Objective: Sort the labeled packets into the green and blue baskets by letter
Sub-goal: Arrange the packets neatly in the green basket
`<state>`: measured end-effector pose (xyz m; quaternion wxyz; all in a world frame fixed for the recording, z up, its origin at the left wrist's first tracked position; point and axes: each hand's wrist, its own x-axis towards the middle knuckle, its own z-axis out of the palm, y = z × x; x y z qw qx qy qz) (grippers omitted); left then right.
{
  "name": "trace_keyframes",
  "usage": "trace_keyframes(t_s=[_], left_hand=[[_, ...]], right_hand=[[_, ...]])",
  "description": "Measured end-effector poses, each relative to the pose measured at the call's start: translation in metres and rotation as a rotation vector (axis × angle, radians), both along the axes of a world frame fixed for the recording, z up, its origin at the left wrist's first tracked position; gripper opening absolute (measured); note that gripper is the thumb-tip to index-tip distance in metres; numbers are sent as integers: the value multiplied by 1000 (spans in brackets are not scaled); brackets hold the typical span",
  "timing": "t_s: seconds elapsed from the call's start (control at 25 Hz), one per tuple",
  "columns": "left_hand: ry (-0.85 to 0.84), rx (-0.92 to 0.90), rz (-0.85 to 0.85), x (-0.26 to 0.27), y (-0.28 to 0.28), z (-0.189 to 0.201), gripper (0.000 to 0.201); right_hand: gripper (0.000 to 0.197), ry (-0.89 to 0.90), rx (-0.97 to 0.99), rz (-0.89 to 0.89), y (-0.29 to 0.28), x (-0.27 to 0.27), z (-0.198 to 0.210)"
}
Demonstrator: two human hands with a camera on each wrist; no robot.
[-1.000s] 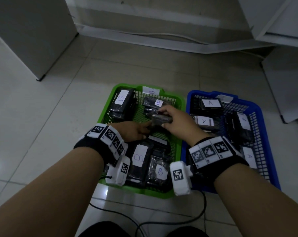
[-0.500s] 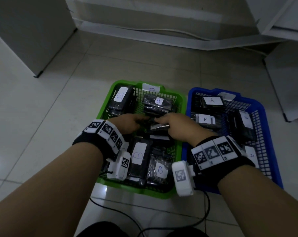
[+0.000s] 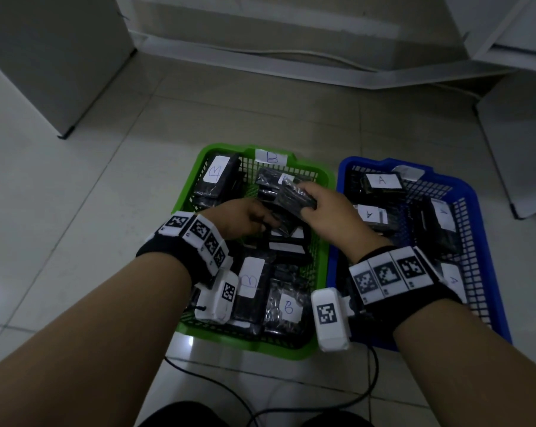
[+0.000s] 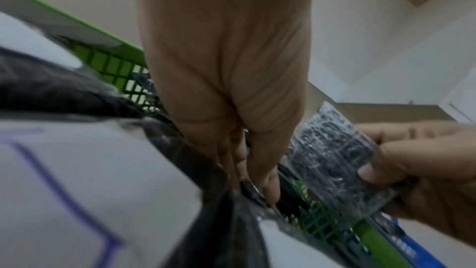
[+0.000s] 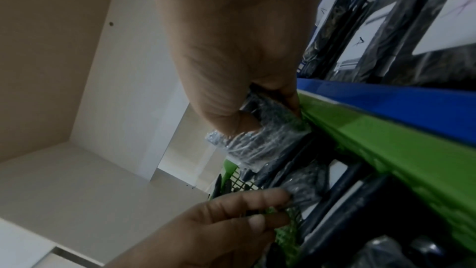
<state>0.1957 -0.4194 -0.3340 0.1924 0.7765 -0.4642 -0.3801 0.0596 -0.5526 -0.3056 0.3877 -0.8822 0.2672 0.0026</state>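
**Right hand grips a packet above the green basket; left hand down among the packets**

- Nearest, 6 o'clock: black cables (image 3: 306,405) run across the pale tiled floor (image 3: 75,241) at the near edge of the baskets.
- Both forearms reach forward over the baskets; each wrist carries a black band with square printed markers.
- Green basket (image 3: 323,211), 12 o'clock from the body. Near half holds dark packets with white labels marked B (image 3: 286,308).
- Left hand (image 3: 239,218): over the basket's middle, fingers pointing down. The left wrist view shows the fingertips (image 4: 268,189) pinching the edge of a dark packet (image 4: 231,231) lying in the basket.
- Right hand (image 3: 331,214): at 1 o'clock, over the right part of the green basket, thumb and fingers curled round a crinkled clear-wrapped packet (image 3: 294,197) of dark contents. This held packet is lifted above the others and tilted; no letter visible on it.
- Blue basket (image 3: 340,180): just beside the green one, at 2 o'clock, rims touching. Packets in it show labels marked A (image 3: 382,180).
- Far rim of the green basket: a white tag marked B (image 3: 271,157).
- Beyond, 11 o'clock: a white cabinet (image 3: 45,57); wall base across 12 o'clock.
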Motion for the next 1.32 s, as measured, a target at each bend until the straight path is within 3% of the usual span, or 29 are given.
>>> trace_keyframes(t_s=[0.24, 0.36, 0.52, 0.68, 0.88, 1.12, 1.2, 1.32], left_hand=[[-36, -121, 211, 6, 2, -6, 21], [-168, -105, 79, 6, -1, -9, 21], [-147, 64, -260, 4, -12, -17, 31], [-230, 54, -331, 3, -17, -19, 36], [-277, -61, -223, 1, -16, -15, 31], [-336, -34, -178, 5, -16, -15, 32], [-355, -96, -74, 6, -11, -12, 26], [-301, -200, 221, 10, -2, -5, 10]], right_hand=[[41, -23, -12, -27, 0, -1, -3], [40, -8, -54, -21, 2, 1, -5], [32, -86, -60, -138, 1, 0, -3], [32, -73, -26, -151, -3, -3, 0], [26, -127, -68, -156, -4, -5, 1], [26, -169, -79, -193, -4, -9, -2], [28, -192, -93, -170, -2, -10, -5], [31, -227, -194, -118, 2, -12, -10]])
